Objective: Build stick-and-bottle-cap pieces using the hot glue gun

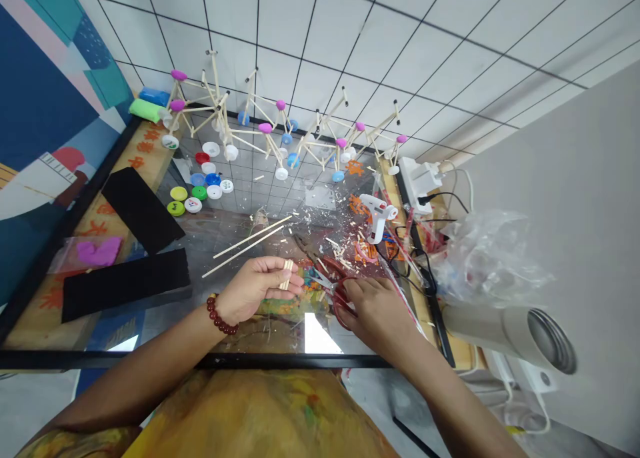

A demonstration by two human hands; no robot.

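Head-worn view, forward and down over table point(280, 361)

Scissors handles point(337, 294) — partly hidden by right hand point(374, 305); left sleeve point(80, 443) — cut by bottom edge.

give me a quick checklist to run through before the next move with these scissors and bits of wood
1. Short wooden pieces held: ok, pinched between the left hand's thumb and fingers.
2. Scissors in hand: ok, the right hand is on the red handles.
3. Blades well away from the left fingertips: cannot tell, they look close together from this one view.
4. Two long sticks at hand: ok, lying just beyond the left hand.
5. Tabletop free of scraps: not ok, wood scraps lie scattered.
6. Glue gun cool: cannot tell.
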